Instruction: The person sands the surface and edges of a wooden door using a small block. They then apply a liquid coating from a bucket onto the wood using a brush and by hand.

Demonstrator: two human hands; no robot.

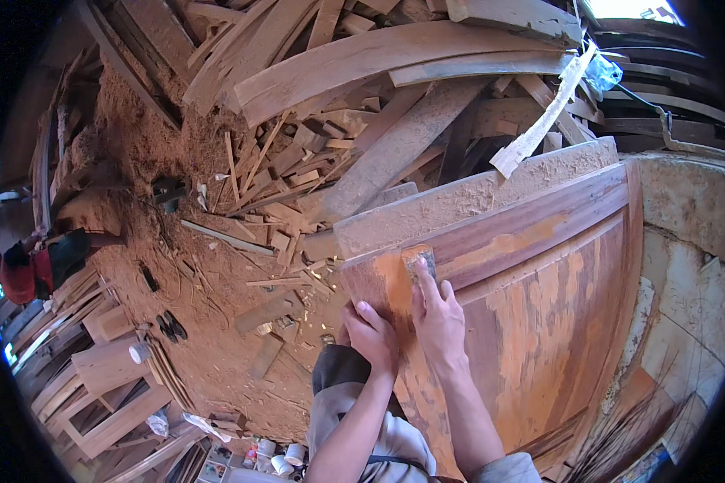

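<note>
A wooden door panel (532, 354), brown with orange filler-like patches, lies tilted in front of me. My right hand (441, 326) reaches over its frame near the upper left corner. Under its outstretched index finger sits a small flat rectangular scraper (420, 262) with a greyish, worn face, pressed against the wood beside an orange smear. Its grip below the fingers is hidden. My left hand (372, 336) curls at the panel's left edge, thumb on top; its other fingers are mostly out of sight.
Behind the panel stands a dusty board (483, 197), with a pale strip (544, 117) resting against it. Scrap timber (379, 64) piles up beyond. Sawdust covers the floor (209, 322) at left, where sandals (171, 327) lie. A person in red (28, 270) is at far left.
</note>
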